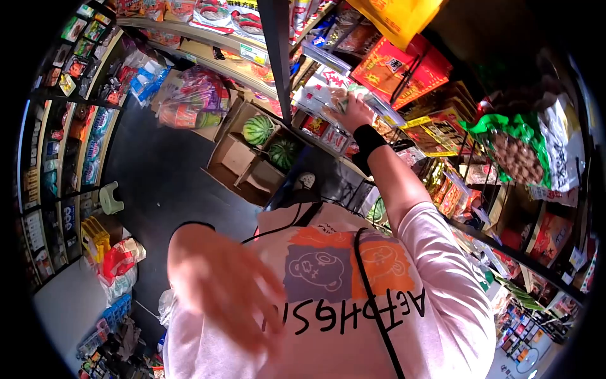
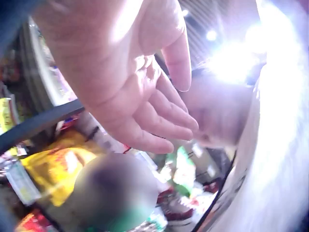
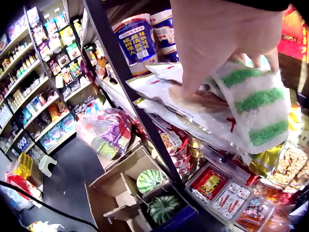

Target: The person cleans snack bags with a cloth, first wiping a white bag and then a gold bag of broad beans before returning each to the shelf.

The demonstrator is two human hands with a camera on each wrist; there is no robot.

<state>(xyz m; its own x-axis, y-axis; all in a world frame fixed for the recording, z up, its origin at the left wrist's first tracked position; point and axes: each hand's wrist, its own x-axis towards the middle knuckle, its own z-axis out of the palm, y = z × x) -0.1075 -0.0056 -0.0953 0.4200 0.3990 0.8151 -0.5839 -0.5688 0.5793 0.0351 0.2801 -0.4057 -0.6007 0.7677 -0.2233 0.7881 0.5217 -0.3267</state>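
At the shelf, my right hand (image 1: 356, 112) is over flat white packages; closer up in the right wrist view, the same hand (image 3: 229, 36) grips a white cloth with green stripes (image 3: 263, 108). Its thumb points down beside the cloth, against the stacked packages (image 3: 164, 94), and its fingers bend into the fabric, their tips partly hidden. My left hand (image 1: 224, 284), blurred, hangs in front of the shirt. Palm and loosely extended fingers of that hand (image 2: 130, 77) show in the left wrist view, holding nothing.
Below the shelf, a divided cardboard box (image 1: 233, 158) holds watermelons (image 1: 258, 129). A dark upright post (image 1: 276, 57) stands left of my right hand. Bagged goods (image 1: 192, 101) and a green stool (image 1: 111, 198) are on the floor. Hanging nut packs (image 1: 517, 155) are at the right.
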